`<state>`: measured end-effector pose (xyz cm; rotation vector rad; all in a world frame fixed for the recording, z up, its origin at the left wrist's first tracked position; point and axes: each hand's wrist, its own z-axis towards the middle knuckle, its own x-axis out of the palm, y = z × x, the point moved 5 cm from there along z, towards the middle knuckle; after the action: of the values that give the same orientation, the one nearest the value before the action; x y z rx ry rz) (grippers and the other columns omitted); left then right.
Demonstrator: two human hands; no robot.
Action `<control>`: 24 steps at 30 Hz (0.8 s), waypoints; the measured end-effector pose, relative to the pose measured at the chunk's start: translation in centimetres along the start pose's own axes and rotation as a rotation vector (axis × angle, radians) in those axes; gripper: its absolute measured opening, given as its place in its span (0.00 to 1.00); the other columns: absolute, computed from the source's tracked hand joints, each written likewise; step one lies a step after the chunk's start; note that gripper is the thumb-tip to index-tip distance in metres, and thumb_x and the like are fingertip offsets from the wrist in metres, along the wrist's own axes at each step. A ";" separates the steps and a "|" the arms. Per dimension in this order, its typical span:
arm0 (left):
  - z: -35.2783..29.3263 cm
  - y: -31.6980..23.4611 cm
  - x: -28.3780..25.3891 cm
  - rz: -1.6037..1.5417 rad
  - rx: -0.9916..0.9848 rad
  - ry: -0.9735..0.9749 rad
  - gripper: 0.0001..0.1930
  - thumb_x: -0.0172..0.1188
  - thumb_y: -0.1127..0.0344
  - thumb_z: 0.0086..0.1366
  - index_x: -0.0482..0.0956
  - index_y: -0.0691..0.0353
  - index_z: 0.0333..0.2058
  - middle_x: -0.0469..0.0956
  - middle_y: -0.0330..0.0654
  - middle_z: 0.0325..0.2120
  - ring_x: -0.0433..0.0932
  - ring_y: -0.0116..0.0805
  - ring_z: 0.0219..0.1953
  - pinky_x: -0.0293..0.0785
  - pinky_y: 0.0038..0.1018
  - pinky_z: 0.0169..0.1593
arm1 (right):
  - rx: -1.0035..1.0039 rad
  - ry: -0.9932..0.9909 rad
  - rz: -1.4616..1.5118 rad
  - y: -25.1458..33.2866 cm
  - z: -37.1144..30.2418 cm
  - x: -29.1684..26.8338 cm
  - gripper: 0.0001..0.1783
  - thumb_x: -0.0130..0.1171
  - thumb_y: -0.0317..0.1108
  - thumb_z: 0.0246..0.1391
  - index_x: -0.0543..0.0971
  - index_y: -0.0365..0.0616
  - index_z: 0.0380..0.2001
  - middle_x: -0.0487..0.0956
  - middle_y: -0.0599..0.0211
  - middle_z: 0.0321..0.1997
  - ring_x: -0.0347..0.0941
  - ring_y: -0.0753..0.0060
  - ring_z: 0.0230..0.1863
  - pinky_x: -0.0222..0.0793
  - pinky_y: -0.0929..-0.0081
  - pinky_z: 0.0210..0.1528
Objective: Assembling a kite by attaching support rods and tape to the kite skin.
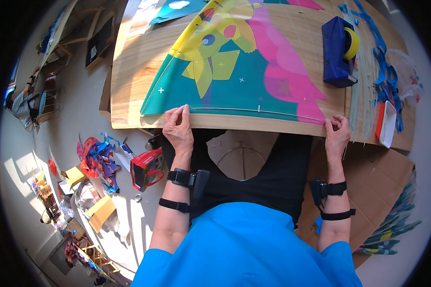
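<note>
A triangular kite (251, 95) of thin sheet, teal, yellow and pink with a cartoon figure, lies flat on the wooden table. One thin rod (225, 109) runs along its near edge, with a small pale clip partway along; another rod lines its left slanted edge. Thumb and fingers of my left hand (178, 129) are pinched together on the near edge, by the left end of the rod. My right hand (337, 131) pinches the pink near-right corner. The fingers cover what exactly lies between them.
On the table's right stand a blue tape dispenser (337, 57), a bundle of thin clear rods (363, 91), blue ribbon (391, 76) and a red-and-white tray (387, 124). Cardboard (368, 186) lies below right; a red bag (146, 170) sits on the floor at left. People work far left.
</note>
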<state>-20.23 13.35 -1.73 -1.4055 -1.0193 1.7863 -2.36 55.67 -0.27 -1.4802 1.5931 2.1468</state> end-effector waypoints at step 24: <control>-0.1 0.8 0.3 0.041 0.010 0.067 0.08 0.65 0.67 0.62 0.85 0.66 0.37 0.77 0.37 0.34 0.74 0.26 0.37 0.72 0.21 0.44 | 0.024 -0.092 0.010 1.1 -0.4 0.4 0.14 0.64 0.26 0.49 0.73 0.40 0.39 0.81 0.60 0.28 0.80 0.65 0.30 0.73 0.70 0.36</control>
<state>-20.25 13.24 -2.58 -1.4803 -0.9514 1.7589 -2.92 54.67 0.21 -1.3485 1.5920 2.1598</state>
